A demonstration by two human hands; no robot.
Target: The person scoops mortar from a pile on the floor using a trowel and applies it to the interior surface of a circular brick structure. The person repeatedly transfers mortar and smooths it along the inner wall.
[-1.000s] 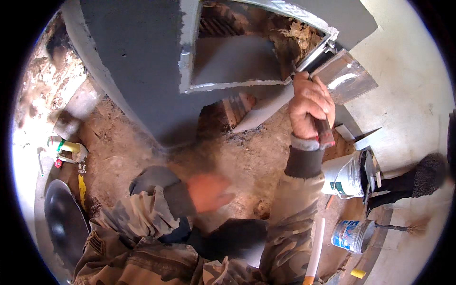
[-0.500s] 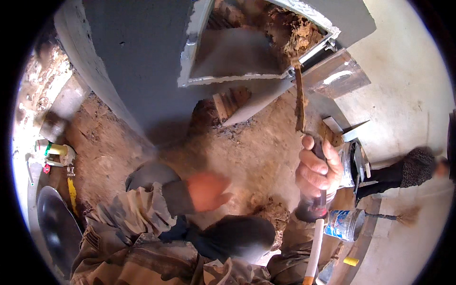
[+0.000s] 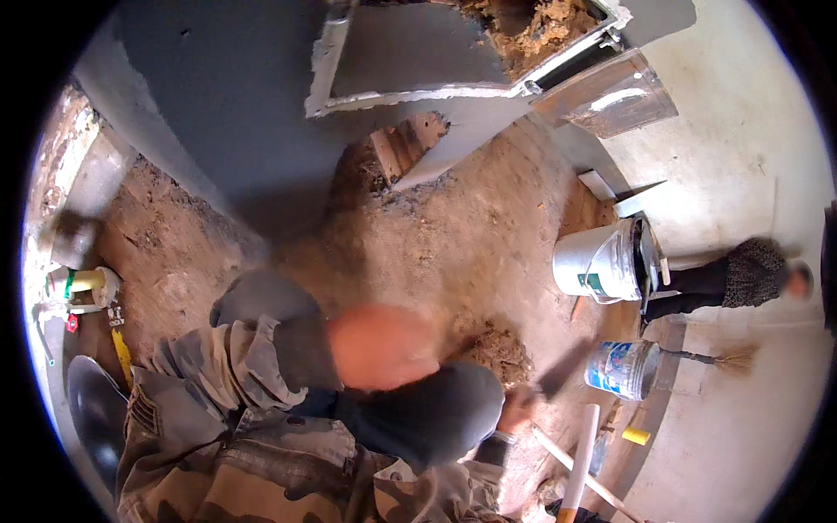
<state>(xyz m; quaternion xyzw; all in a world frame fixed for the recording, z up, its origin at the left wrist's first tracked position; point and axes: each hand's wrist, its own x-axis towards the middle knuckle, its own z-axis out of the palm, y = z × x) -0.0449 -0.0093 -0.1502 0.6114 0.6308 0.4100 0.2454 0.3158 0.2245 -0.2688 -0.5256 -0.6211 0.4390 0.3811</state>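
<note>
My left hand (image 3: 379,346) is smeared by motion above my bent knee, its fingers not readable. Low on the right, beside that knee, is my right hand (image 3: 518,410), also blurred. From it a dark, flat trowel blade (image 3: 565,370) points up and to the right; the handle is mostly hidden in the hand. A heap of brown mud (image 3: 497,353) lies on the ground just beyond the right hand. Ahead stands a grey plastered structure (image 3: 235,105) with a white-edged frame (image 3: 410,93) around its opening. Crumbly brown material (image 3: 545,35) shows in the opening's far right.
A white bucket (image 3: 597,261) and a smaller paint bucket (image 3: 621,370) lie toward the right wall. A hinged panel (image 3: 610,94) hangs off the frame. A person (image 3: 754,270) is farther right. A cigarette (image 3: 582,458) juts in near a pale stick (image 3: 567,458). A black pan (image 3: 94,418) is at left.
My right hand has dropped from in front of the white bucket down beside my knee, bringing the trowel along. The left hand has shifted slightly over the knee. The view has tilted lower.
</note>
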